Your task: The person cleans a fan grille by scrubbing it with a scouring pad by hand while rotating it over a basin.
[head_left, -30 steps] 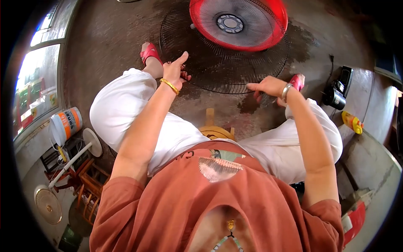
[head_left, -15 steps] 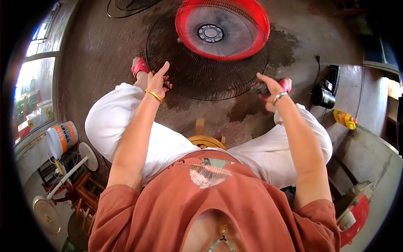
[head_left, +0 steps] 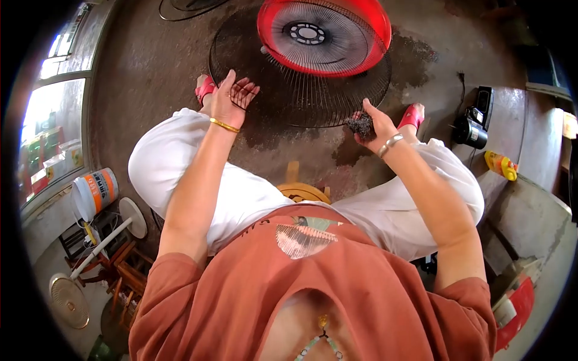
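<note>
A large black wire fan grille is tilted over the wet floor, its far part overlapping a red basin. My left hand is at the grille's left edge, palm turned up, with thin wires crossing its curled fingers and the thumb outside. At the grille's right edge, my right hand has its fingers wrapped round a dark, mesh-like scouring pad. Inside the basin, part of the grille with its pale round hub shows.
Another black ring-shaped part lies at the top left. A black motor unit and a yellow bottle are on the right. On the left are a white bucket, a white fan stand and wooden stools.
My right hand has turned, and the dark pad in it now shows clearly. The grille has shifted between my hands, and my left hand's fingers now show behind its wires.
</note>
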Demonstrator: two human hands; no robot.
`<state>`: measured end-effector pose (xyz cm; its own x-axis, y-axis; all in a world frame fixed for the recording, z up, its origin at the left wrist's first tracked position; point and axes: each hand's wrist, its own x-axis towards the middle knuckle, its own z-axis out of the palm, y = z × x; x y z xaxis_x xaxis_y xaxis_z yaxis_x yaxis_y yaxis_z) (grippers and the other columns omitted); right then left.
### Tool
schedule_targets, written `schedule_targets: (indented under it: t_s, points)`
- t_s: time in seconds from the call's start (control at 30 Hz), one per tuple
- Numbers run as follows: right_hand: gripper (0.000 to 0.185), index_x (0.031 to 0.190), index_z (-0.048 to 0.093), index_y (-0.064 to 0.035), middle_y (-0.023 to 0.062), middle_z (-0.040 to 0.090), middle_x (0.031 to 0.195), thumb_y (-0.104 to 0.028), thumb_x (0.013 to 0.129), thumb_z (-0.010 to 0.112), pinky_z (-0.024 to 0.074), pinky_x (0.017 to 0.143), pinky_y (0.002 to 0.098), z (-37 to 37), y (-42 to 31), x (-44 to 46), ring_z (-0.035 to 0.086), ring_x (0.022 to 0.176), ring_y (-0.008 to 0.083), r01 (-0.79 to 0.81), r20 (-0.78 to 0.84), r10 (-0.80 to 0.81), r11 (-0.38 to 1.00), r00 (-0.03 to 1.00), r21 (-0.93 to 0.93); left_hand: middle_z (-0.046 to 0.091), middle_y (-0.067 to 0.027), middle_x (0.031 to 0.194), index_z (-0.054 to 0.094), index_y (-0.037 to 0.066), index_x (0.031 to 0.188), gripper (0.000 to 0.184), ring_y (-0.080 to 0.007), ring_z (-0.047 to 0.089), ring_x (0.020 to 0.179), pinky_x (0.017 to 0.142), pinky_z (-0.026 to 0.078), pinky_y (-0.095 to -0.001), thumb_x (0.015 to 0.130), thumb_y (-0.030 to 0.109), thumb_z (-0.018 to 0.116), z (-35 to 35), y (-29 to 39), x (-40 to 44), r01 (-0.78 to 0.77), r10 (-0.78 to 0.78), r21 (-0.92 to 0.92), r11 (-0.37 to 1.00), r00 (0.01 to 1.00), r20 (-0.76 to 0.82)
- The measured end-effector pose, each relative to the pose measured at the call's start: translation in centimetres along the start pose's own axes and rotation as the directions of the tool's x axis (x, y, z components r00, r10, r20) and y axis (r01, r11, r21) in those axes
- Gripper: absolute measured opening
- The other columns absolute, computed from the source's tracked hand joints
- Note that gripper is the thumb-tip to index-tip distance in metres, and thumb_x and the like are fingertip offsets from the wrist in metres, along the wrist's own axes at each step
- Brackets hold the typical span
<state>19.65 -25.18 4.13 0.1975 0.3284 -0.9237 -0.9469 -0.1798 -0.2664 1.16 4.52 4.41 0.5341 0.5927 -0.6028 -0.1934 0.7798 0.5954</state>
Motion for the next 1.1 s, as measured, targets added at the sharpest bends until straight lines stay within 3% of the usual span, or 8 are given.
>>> schedule_targets:
  t_s: [0.03,0.13,0.27,0.33,0.47,0.6,0.83,1.1]
  points:
    - [0.033,0.091,0.054,-0.0142,0.0015,0.06,0.078,-0.046,0.089,0.062,0.0474,0.055,0.0358,0.8,0.1,-0.9,0.06,0.071,0.0179,-0.01,-0.006,0.01,1.0,1.0,0.002,0.065,-0.0099,0.077,0.057,0.007,0.072,0.027,-0.0241,0.065,0.074,0.078,0.057,-0.0424,0.087,0.026,0.069,1.5,0.0,-1.5,-0.012,0.012,-0.023,1.0,1.0,-0.014]
    - [0.034,0.087,0.055,-0.0135,0.0026,0.062,0.081,-0.047,0.087,0.063,0.0482,0.055,0.035,3.1,1.0,-3.1,0.06,0.074,0.0186,-0.004,0.022,0.003,0.998,1.0,0.06,0.066,-0.0116,0.08,0.057,0.007,0.071,0.03,-0.0244,0.066,0.075,0.079,0.057,-0.0431,0.086,0.03,0.069,2.7,-0.6,-3.0,0.077,-0.079,-0.143,0.987,0.997,-0.013]
    - [0.037,0.086,0.055,-0.0126,0.004,0.063,0.082,-0.048,0.086,0.064,0.0503,0.055,0.0355,4.9,2.0,-5.0,0.061,0.076,0.0197,0.035,0.128,-0.052,0.99,0.99,0.135,0.067,-0.0125,0.087,0.059,0.005,0.078,0.036,-0.0249,0.067,0.086,0.081,0.056,-0.0416,0.086,0.039,0.068,4.6,-2.6,-6.5,0.171,-0.164,-0.06,0.983,0.981,0.099]
    - [0.042,0.097,0.052,-0.0108,0.0067,0.064,0.089,-0.05,0.086,0.063,0.0501,0.059,0.0376,4.3,2.2,-4.1,0.062,0.078,0.0208,0.071,0.178,-0.094,0.989,0.979,0.132,0.067,-0.0163,0.091,0.058,0.003,0.075,0.039,-0.0296,0.065,0.091,0.084,0.054,-0.043,0.086,0.039,0.067,5.2,-2.3,-7.4,0.248,-0.238,-0.052,0.967,0.96,0.146]
    - [0.042,0.093,0.054,-0.0116,0.0051,0.065,0.086,-0.051,0.085,0.065,0.05,0.057,0.0356,4.6,1.7,-4.2,0.062,0.075,0.0198,0.093,0.112,-0.104,0.991,0.988,0.1,0.063,-0.0228,0.097,0.054,0.0,0.081,0.048,-0.0374,0.063,0.096,0.088,0.052,-0.0486,0.094,0.046,0.052,5.0,-2.5,-7.4,0.215,-0.199,-0.057,0.975,0.957,0.209]
    - [0.041,0.089,0.054,-0.0108,0.0058,0.064,0.085,-0.05,0.085,0.065,0.0513,0.055,0.0361,4.3,1.4,-3.5,0.062,0.074,0.0204,0.092,0.12,-0.105,0.989,0.987,0.113,0.059,-0.0208,0.095,0.05,-0.002,0.087,0.051,-0.0399,0.062,0.096,0.09,0.05,-0.0524,0.097,0.048,0.043,5.0,-3.0,-7.7,0.128,-0.122,-0.08,0.988,0.989,0.08]
    - [0.041,0.088,0.056,-0.0124,0.004,0.063,0.084,-0.053,0.085,0.063,0.0525,0.057,0.0345,3.4,1.8,-2.4,0.062,0.077,0.0183,0.043,0.101,-0.042,0.999,0.994,-0.014,0.057,-0.0196,0.095,0.047,-0.001,0.094,0.01,-0.0355,0.063,0.094,0.086,0.054,-0.047,0.09,0.004,0.04,3.1,-3.1,-8.2,0.106,-0.117,0.128,0.986,0.99,0.077]
    - [0.041,0.089,0.057,-0.0142,0.0019,0.063,0.085,-0.054,0.085,0.062,0.0518,0.059,0.0348,4.2,2.1,-2.5,0.061,0.076,0.0176,0.036,0.032,-0.035,0.999,0.999,-0.028,0.057,-0.0169,0.095,0.042,0.0,0.096,0.01,-0.0324,0.064,0.092,0.084,0.055,-0.0439,0.088,-0.005,0.041,3.0,-3.9,-7.5,0.081,-0.09,0.168,0.983,0.995,0.048]
